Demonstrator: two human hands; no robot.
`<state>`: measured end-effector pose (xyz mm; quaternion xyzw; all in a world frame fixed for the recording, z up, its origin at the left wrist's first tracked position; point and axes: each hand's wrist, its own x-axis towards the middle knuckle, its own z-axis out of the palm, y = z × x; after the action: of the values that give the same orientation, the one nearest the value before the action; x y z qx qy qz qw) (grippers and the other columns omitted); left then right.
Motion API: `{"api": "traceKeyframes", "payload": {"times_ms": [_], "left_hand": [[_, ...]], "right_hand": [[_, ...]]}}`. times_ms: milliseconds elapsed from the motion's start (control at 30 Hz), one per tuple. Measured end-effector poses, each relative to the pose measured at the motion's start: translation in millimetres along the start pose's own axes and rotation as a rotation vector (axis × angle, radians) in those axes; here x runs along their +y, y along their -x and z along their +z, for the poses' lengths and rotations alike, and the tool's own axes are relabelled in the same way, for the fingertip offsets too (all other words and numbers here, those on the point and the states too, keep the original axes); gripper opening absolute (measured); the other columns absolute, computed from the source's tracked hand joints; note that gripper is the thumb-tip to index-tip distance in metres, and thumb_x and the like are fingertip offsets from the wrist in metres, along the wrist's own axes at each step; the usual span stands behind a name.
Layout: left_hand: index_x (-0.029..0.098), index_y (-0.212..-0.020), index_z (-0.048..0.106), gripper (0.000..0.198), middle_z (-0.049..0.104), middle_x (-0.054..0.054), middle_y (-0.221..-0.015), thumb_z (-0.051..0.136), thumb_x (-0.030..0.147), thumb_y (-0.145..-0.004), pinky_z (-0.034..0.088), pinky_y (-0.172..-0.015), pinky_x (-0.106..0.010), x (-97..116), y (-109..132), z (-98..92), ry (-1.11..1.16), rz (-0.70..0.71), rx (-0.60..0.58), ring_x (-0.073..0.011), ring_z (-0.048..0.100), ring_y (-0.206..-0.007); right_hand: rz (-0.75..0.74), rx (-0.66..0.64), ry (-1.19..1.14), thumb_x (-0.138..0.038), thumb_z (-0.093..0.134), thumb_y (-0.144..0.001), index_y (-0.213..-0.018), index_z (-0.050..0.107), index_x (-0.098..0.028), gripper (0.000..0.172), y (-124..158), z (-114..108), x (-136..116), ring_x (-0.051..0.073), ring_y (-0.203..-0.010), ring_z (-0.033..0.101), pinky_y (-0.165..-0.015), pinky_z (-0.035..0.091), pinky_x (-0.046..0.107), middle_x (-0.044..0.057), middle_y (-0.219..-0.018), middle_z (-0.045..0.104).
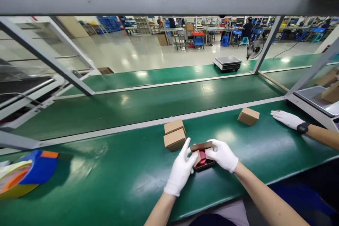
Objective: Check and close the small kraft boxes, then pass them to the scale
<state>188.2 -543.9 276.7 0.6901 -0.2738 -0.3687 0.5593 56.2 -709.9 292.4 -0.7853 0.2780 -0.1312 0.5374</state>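
An opened small cardboard box (202, 145) sits on the green work surface in front of me, its flaps raised. Inside it shows a red, rounded object (202, 158) whose kind I cannot make out. My left hand (181, 167), in a white glove, grips the box's left side, thumb at the left flap and index finger stretched up. On the right side my right hand (221, 154), also gloved in white, holds the box with its fingers at the right flap. Just beyond my left hand lie two closed cardboard boxes (174, 139), one behind the other.
A co-worker's gloved hand (287, 119) rests at the right, near another closed box (248, 116). Rolls of coloured tape (39, 171) stand at the left. A scale (227, 63) sits across the belt (159, 99). Metal posts (268, 44) and an overhead bar (159, 3) frame the bench.
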Motion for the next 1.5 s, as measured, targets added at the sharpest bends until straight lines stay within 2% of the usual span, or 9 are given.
{"api": "traceKeyframes", "payload": {"times_ms": [100,233,300,467,700,867,1200,1333,1500], "left_hand": [[0.027,-0.159,0.040,0.063,0.074,-0.006,-0.125,0.057,0.034,-0.099,0.062,-0.080,-0.032,-3,-8,9.3,-0.052,0.150,0.049,-0.0151,0.072,-0.085],[0.028,-0.132,0.071,0.038,0.061,-0.006,-0.149,0.045,0.030,-0.104,0.047,-0.117,-0.044,-21,-1,-9.3,-0.320,0.543,-0.057,-0.0241,0.059,-0.136],[0.031,-0.143,0.063,0.043,0.047,-0.007,-0.161,0.039,0.033,-0.107,0.048,-0.116,-0.049,-29,7,-18.8,-0.499,0.666,-0.124,-0.0261,0.054,-0.141],[0.029,-0.151,0.051,0.052,0.045,-0.013,-0.161,0.063,0.038,-0.100,0.051,-0.111,-0.052,-35,14,-10.0,-0.719,0.799,0.057,-0.0295,0.050,-0.142],[0.032,-0.152,0.044,0.050,0.056,-0.011,-0.148,0.056,0.033,-0.104,0.056,-0.108,-0.046,-37,14,11.8,-0.640,0.722,0.147,-0.0238,0.059,-0.132],[0.025,-0.163,0.027,0.074,0.038,-0.020,-0.159,0.064,0.031,-0.099,0.055,-0.107,-0.049,-44,16,24.6,-0.733,0.785,0.184,-0.0316,0.049,-0.142],[0.023,-0.153,0.045,0.060,0.045,-0.020,-0.142,0.061,0.015,-0.096,0.059,-0.095,-0.049,-31,11,24.2,-0.849,0.935,0.114,-0.0312,0.053,-0.123],[0.021,-0.142,0.056,0.047,0.050,-0.020,-0.140,0.066,0.022,-0.096,0.061,-0.089,-0.049,-37,10,1.5,-0.873,0.946,0.147,-0.0309,0.057,-0.118],[0.024,-0.133,0.063,0.044,0.054,-0.017,-0.141,0.073,0.023,-0.090,0.052,-0.101,-0.064,-39,13,-54.2,-0.980,0.975,0.314,-0.0383,0.053,-0.131]], "right_hand": [[-0.261,0.127,0.123,-0.018,0.057,-0.088,-0.113,0.071,-0.020,0.029,1,-5,5,0.018,-0.074,0.065,-0.074,0.057,0.033,0.003,-0.094,0.073],[-0.654,-0.046,0.278,-0.012,0.041,-0.100,-0.129,0.067,-0.023,0.041,10,-28,13,0.022,-0.121,0.065,-0.105,0.055,0.043,0.010,-0.135,0.067],[-0.719,-0.150,0.406,-0.020,0.047,-0.104,-0.145,0.057,-0.023,0.042,16,-37,15,0.026,-0.135,0.055,-0.113,0.049,0.049,0.012,-0.148,0.058],[-0.827,-0.220,0.527,-0.035,0.057,-0.105,-0.162,0.032,-0.024,0.064,18,-35,17,0.030,-0.150,0.037,-0.121,0.039,0.055,0.017,-0.161,0.042],[-0.740,-0.281,0.380,-0.036,0.061,-0.105,-0.142,0.062,-0.026,0.038,3,-38,10,0.022,-0.128,0.057,-0.107,0.052,0.042,0.012,-0.141,0.061],[-0.865,-0.282,0.439,-0.032,0.050,-0.109,-0.152,0.049,-0.025,0.043,1,-46,11,0.024,-0.138,0.050,-0.114,0.047,0.046,0.015,-0.150,0.054],[-1.039,-0.187,0.619,-0.041,0.038,-0.111,-0.142,0.050,-0.014,0.043,1,-32,38,0.033,-0.143,0.043,-0.113,0.045,0.054,0.022,-0.148,0.051],[-0.919,-0.011,0.766,-0.050,0.040,-0.107,-0.141,0.057,-0.017,0.050,-22,-78,38,0.033,-0.145,0.043,-0.120,0.038,0.054,0.017,-0.152,0.052],[-0.101,0.666,0.854,-0.039,0.043,-0.098,-0.119,0.071,-0.014,0.043,-68,-203,43,0.034,-0.137,0.051,-0.117,0.037,0.051,0.020,-0.133,0.065]]}}
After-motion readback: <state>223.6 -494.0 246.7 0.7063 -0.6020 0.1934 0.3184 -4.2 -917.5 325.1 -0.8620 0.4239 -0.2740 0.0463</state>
